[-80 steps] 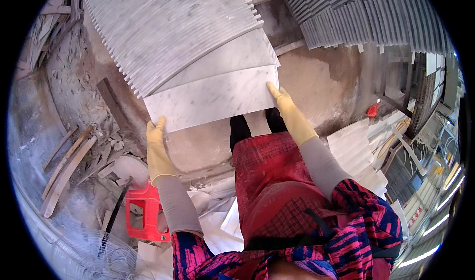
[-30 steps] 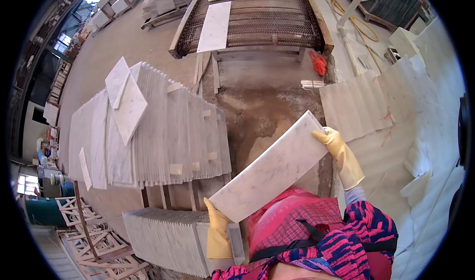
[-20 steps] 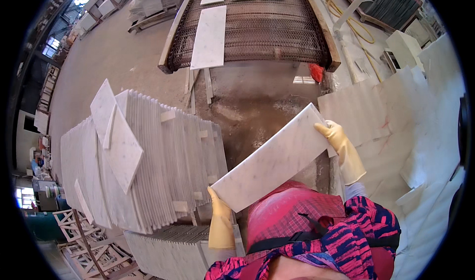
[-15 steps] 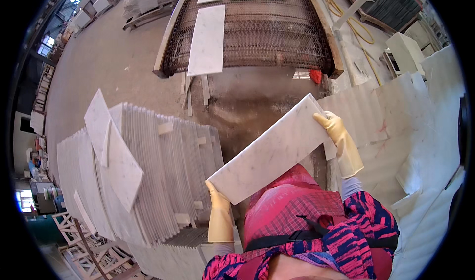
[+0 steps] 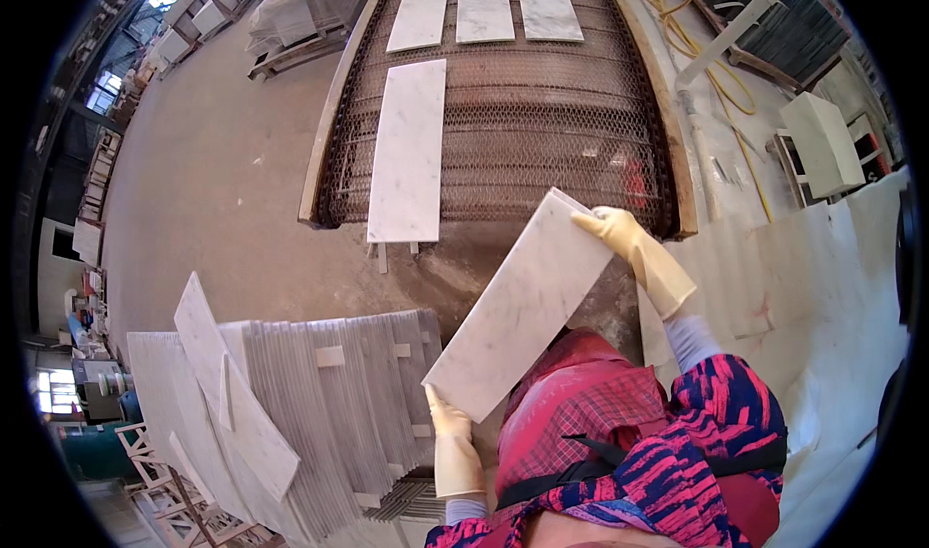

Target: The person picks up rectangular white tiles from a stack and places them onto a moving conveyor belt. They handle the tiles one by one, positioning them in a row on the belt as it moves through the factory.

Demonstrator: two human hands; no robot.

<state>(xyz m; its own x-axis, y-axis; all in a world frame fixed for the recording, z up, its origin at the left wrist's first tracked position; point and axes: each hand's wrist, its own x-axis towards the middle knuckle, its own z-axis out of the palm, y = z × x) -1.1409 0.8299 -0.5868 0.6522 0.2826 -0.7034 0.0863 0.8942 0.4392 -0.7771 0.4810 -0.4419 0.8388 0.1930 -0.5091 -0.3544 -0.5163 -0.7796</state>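
Observation:
A long white marble tile (image 5: 523, 306) with faint grey veins hangs slanted in front of my body, between both hands. My left hand (image 5: 453, 441), in a cream rubber glove, grips its lower-left corner. At the upper-right end my right hand (image 5: 634, 248), gloved alike, is closed over the edge. A second thin edge shows along that end; whether another tile lies behind cannot be told. Ahead, a marble tile (image 5: 406, 151) lies lengthwise on the left of a mesh conveyor belt (image 5: 542, 112), slightly past its near end. Three more tiles lie in a row farther along.
At the lower left stands a long row of upright tiles (image 5: 310, 403) with small spacer pieces, and a loose tile (image 5: 242, 412) leaning across it. White sheeting (image 5: 774, 287) covers the right side. A yellow hose (image 5: 721, 88) runs beside the conveyor's wooden rail (image 5: 668, 151).
The belt and its tiles sit lower in the picture, showing more of the conveyor. The held tile is tilted more steeply, its upper end shifted left. Both hands keep their grip.

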